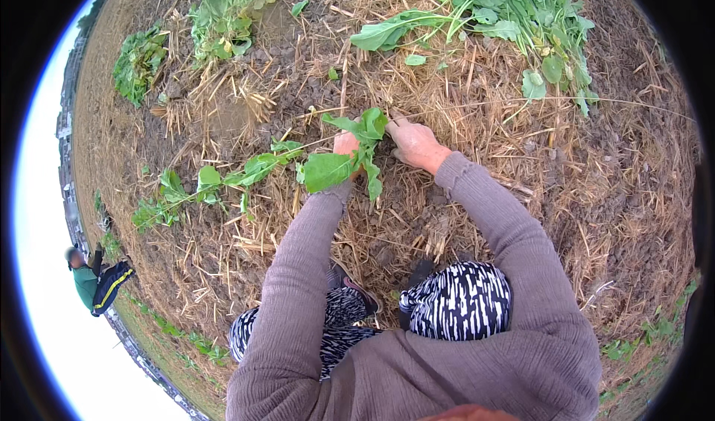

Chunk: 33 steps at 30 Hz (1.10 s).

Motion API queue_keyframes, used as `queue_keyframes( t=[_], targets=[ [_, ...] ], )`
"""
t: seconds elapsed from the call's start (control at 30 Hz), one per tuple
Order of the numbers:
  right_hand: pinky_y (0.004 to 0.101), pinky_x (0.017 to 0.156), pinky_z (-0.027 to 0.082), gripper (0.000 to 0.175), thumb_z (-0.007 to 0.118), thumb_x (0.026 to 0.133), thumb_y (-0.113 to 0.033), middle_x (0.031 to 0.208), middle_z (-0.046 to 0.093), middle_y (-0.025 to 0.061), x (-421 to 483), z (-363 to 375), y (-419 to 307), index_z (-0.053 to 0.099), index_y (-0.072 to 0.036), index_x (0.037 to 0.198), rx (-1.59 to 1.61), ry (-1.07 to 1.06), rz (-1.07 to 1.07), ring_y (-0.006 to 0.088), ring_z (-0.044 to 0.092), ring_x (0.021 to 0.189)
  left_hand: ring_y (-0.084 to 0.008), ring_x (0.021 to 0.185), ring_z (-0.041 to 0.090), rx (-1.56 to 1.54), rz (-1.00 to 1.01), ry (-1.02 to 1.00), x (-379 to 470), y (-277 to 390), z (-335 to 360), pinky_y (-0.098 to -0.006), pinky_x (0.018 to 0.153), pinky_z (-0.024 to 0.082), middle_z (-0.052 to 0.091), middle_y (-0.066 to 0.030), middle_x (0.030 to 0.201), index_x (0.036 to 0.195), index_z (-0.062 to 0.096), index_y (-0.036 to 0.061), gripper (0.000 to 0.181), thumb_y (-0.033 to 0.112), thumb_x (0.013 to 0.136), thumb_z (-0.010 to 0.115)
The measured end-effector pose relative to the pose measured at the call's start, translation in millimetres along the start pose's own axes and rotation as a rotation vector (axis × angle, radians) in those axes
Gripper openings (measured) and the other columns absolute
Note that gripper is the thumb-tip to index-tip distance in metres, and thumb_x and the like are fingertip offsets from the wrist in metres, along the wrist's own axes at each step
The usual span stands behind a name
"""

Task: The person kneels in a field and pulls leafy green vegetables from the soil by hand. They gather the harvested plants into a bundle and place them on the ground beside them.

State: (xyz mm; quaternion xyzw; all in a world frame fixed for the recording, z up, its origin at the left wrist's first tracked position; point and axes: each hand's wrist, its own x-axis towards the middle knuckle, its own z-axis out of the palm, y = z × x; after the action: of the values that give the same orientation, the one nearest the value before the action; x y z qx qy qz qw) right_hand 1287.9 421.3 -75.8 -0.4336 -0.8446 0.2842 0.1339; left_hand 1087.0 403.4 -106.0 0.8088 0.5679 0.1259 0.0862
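A green leafy seedling (329, 170) stands between my hands, its broad leaves spread over my left hand and wrist. My left hand (345, 143) is against or just behind its leaves; the fingers are mostly hidden, so their grip does not show. On the other side, my right hand (416, 144) reaches down to the straw-covered soil (424, 197), thumb apart from the fingers and nothing visible in it. A row of leafy seedlings (260, 167) lies along the ground to the left of my left hand.
A large heap of uprooted seedlings (525, 13) lies at the upper right. Two more bunches, one larger (226, 16) and one smaller (138, 63), rest at the upper left. A thin cord or stalk (625, 101) crosses the soil. Another person (92, 281) is at the far left.
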Motion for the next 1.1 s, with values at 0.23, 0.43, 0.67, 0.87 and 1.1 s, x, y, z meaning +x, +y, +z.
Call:
queue_keyframes(
  t=[0.23, 0.43, 0.67, 0.87, 1.1],
  targets=[
    [0.0547, 0.111, 0.003, 0.058, 0.058, 0.081, -0.037, 0.129, 0.051, 0.0114, -90.0, -77.8, 63.6, 0.044, -0.006, 0.128, -0.433, 0.012, 0.208, 0.0355, 0.036, 0.128, -0.0367, 0.12, 0.044, -0.049, 0.199, -0.861, -56.3, 48.5, -138.5, -0.0419, 0.096, 0.043, 0.024, -0.0276, 0.141, 0.133, 0.033, -0.003, 0.07, 0.01, 0.074, 0.067],
    [0.0555, 0.102, 0.024, 0.035, 0.056, 0.079, -0.021, 0.114, 0.059, 0.0141, -161.6, -106.5, 59.9, 0.058, -0.004, 0.11, -0.539, -0.123, 0.373, 0.033, 0.046, 0.119, -0.0338, 0.114, 0.05, -0.154, 0.294, -0.93, -47.6, 103.3, -188.7, -0.0388, 0.092, 0.046, 0.048, -0.0178, 0.126, 0.119, 0.047, 0.0004, 0.046, 0.014, 0.078, 0.063],
    [0.0324, 0.058, 0.054, 0.025, 0.054, 0.076, -0.008, 0.111, 0.058, 0.0236, -137.9, -141.3, 56.8, 0.061, 0.002, 0.098, -0.54, -0.231, 0.433, 0.0264, 0.067, 0.069, -0.0305, 0.087, 0.062, -0.175, 0.398, -0.729, -0.4, 131.1, -206.3, -0.0378, 0.072, 0.053, 0.061, -0.0138, 0.103, 0.109, 0.055, 0.0016, 0.032, 0.013, 0.08, 0.061],
    [0.0363, 0.063, 0.053, 0.051, 0.052, 0.075, -0.01, 0.126, 0.049, 0.0226, -74.6, -71.4, 89.7, 0.044, 0.004, 0.124, -0.39, -0.11, 0.096, 0.0271, 0.065, 0.073, -0.0285, 0.078, 0.064, -0.226, 0.411, -0.255, 138.9, 132.1, -169.8, -0.0356, 0.067, 0.051, 0.065, -0.0125, 0.089, 0.097, 0.064, 0.0025, 0.018, 0.012, 0.083, 0.061],
    [0.0408, 0.072, 0.053, 0.028, 0.06, 0.066, -0.014, 0.095, 0.063, 0.0195, -47.7, -71.0, 101.4, 0.063, -0.001, 0.09, -0.098, -0.161, 0.347, 0.0338, 0.064, 0.082, -0.0334, 0.083, 0.062, 0.207, -0.055, -0.244, 242.7, 108.1, -61.1, -0.0422, 0.075, 0.049, 0.064, -0.0167, 0.089, 0.092, 0.067, 0.0037, 0.022, 0.021, 0.078, 0.06]
  ],
)
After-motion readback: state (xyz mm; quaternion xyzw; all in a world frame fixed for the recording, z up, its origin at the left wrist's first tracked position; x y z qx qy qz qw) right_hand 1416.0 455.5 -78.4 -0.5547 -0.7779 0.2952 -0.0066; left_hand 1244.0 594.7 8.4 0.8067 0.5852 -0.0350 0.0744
